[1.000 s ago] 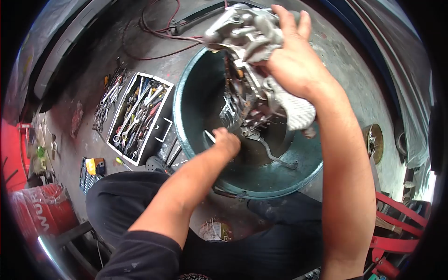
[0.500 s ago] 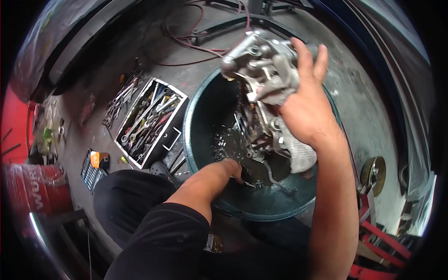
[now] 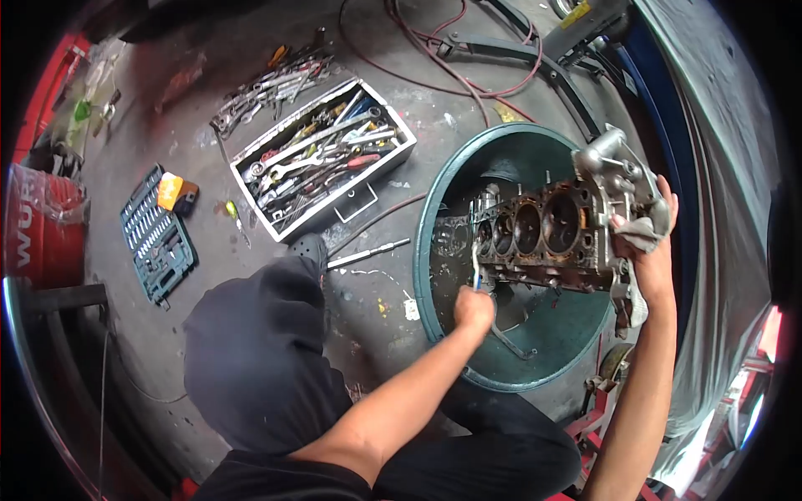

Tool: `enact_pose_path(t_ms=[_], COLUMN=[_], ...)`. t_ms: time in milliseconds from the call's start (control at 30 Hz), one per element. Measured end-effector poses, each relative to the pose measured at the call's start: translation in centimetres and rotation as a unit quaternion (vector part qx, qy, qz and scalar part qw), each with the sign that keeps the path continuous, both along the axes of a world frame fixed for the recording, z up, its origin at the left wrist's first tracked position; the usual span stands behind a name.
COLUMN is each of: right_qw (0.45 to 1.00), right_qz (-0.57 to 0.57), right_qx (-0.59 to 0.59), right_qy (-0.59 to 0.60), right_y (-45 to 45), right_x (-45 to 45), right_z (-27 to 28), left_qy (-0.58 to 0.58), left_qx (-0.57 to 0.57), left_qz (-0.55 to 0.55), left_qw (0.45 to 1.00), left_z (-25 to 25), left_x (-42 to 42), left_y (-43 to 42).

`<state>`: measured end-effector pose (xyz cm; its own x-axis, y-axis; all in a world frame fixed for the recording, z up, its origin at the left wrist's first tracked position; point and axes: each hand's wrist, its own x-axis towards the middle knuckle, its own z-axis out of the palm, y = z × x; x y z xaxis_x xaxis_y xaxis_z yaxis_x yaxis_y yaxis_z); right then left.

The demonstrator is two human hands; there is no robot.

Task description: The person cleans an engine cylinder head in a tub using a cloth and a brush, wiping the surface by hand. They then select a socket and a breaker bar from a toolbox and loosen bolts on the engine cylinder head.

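gripping a slim tool (image 3: 476,274) with white and blue showing on it, the left hand (image 3: 474,309) is curled into a fist over the near left part of a round green tub (image 3: 423,275). the tool points away from the person, up beside the far end of an engine block (image 3: 543,267); whether its tip touches the metal i cannot tell. the right hand (image 3: 656,250) grasps the near end of the block from the right, its fingers spread against the casting, with a pale cloth (image 3: 645,234) bunched between the palm and the metal. the block lies aslant across the tub, a row of round bores facing the person, its right end out past the rim and its left end inside; i cannot see whether that end rests on the bottom. below it a bent metal tube (image 3: 511,342) leans within the tub. to the left of the tub is a white-edged toolbox (image 3: 388,171) packed with spanners and other tools, with loose wrenches (image 3: 276,88) heaped just beyond it. farther left lies an opened socket case (image 3: 159,242), an orange and black box (image 3: 176,194) at its edge.
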<state>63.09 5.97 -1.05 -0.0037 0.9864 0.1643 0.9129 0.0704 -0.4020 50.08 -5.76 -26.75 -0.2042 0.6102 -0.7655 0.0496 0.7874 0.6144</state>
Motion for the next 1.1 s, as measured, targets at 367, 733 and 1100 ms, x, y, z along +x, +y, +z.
enact_pose_path(t_ms=[367, 733, 1100], right_qw=[0.984, 0.977, 0.979], right_qz=[-0.059, -0.080, -0.083], right_qx=[-0.074, -0.106, -0.088], right_qy=[0.152, 0.166, 0.166], right_y=[-0.1, -0.4, -0.3], right_x=[-0.6, -0.9, -1.6], right_z=[0.2, 0.7, 0.6], left_qy=[-0.192, -0.124, -0.153], left_qx=[0.031, 0.010, 0.025], left_qz=[0.146, 0.033, -0.013], left_qw=[0.970, 0.992, 0.988], left_z=[3.6, 4.9, 9.3], left_x=[6.3, 3.5, 4.1], left_y=[-2.4, -0.5, -3.6])
